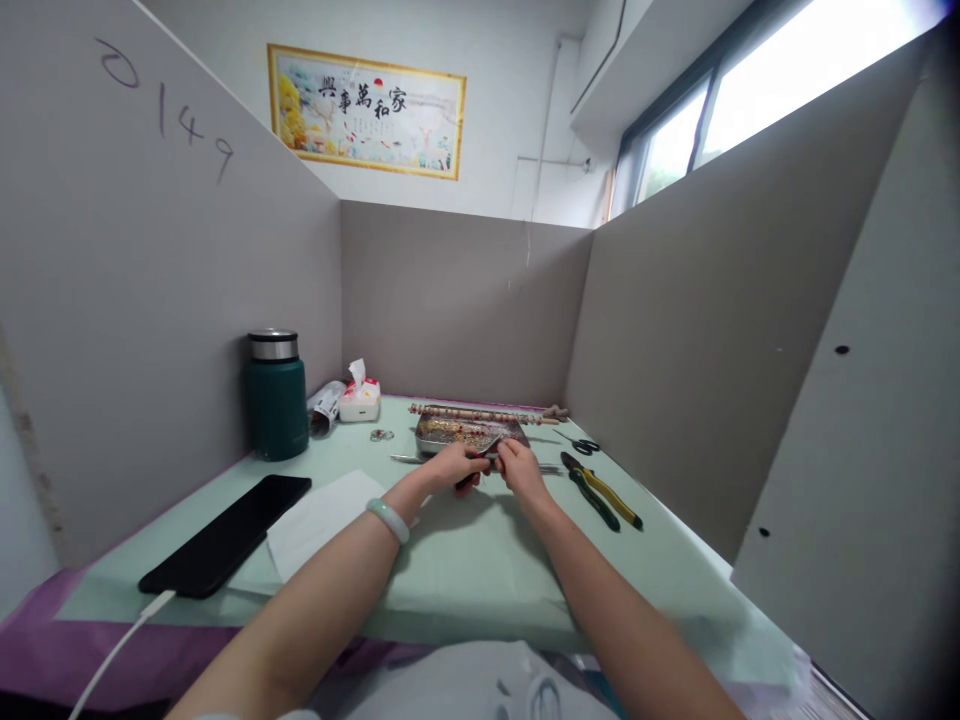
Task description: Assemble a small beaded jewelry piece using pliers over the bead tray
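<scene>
My left hand [454, 468], with a pale bangle [388, 521] on its wrist, has its fingers curled round something small and dark that I cannot make out. Close beside it on the right, my right hand [519, 468] pinches something too small to name. Both hands are just in front of a metal tray [431, 447] that holds small gold and red pieces. A rod wrapped with small beads [480, 413] lies along the tray's back side. Thin metal tools lie on both sides of the hands, partly hidden by them.
Green-and-yellow pliers [604, 492] and black scissors [585, 446] lie to the right. On the left are a black phone [225, 535] with a white cable, white paper [322, 525], a green flask [277, 405] and a tissue box [361, 400]. Grey partitions [465, 300] enclose the table.
</scene>
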The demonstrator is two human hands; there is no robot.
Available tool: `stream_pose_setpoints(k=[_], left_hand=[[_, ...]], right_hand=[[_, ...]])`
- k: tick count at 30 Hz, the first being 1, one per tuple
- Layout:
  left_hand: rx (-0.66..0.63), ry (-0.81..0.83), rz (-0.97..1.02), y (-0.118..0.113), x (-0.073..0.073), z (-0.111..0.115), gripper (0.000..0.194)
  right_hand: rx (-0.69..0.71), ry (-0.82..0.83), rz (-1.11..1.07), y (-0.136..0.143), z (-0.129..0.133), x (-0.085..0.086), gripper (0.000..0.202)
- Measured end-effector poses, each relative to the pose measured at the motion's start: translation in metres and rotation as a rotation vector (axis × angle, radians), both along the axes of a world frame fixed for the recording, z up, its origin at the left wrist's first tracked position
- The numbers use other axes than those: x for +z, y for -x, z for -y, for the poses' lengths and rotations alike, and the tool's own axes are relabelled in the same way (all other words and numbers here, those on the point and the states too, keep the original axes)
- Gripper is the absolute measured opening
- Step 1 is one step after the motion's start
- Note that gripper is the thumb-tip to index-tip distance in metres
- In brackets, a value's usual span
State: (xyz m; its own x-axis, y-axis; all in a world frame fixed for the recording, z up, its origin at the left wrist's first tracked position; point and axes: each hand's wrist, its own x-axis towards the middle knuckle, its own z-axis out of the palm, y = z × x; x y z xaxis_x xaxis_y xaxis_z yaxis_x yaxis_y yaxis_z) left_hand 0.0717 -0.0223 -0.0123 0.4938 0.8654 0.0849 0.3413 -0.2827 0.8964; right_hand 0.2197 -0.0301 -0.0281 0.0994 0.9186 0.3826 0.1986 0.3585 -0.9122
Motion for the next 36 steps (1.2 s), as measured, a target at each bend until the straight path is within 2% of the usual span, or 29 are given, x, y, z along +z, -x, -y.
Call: stream_pose_setpoints(k=[6, 12, 17, 24, 30, 33, 36], left_hand=[[-0.051, 0.032, 0.021, 0.0014, -0.0016, -0.0027, 0.024], [-0.081, 0.046, -0.016, 0.0021, 0.0037, 0.0018, 0.021], [-0.115, 0.073, -0.025, 0.0039, 0.0052, 0.0028, 0.02], [-0.124, 0.143, 0.044, 0.005, 0.0034, 0.0018, 0.025], [-0.187, 0.228, 0.116, 0.0073, 0.0003, -0.0017, 0.03], [-0.182, 0.219, 0.107, 0.0069, 0.0004, -0.0018, 0.03], [-0.134, 0.142, 0.05, 0.0049, 0.0019, 0.0, 0.027]], right_hand=[[-0.038, -0.045, 0.04, -0.0013, -0.0034, -0.0041, 0.026], [-0.042, -0.063, 0.065, -0.001, -0.0034, -0.0038, 0.027], [-0.09, -0.101, 0.188, -0.0016, 0.001, -0.0006, 0.027], [-0.128, -0.133, 0.263, -0.0021, 0.0034, 0.0, 0.028], [-0.145, -0.173, 0.289, -0.0024, 0.0022, -0.0025, 0.028], [-0.14, -0.175, 0.284, -0.0023, 0.0022, -0.0023, 0.028], [-0.118, -0.153, 0.249, -0.0019, 0.0022, -0.0014, 0.028]])
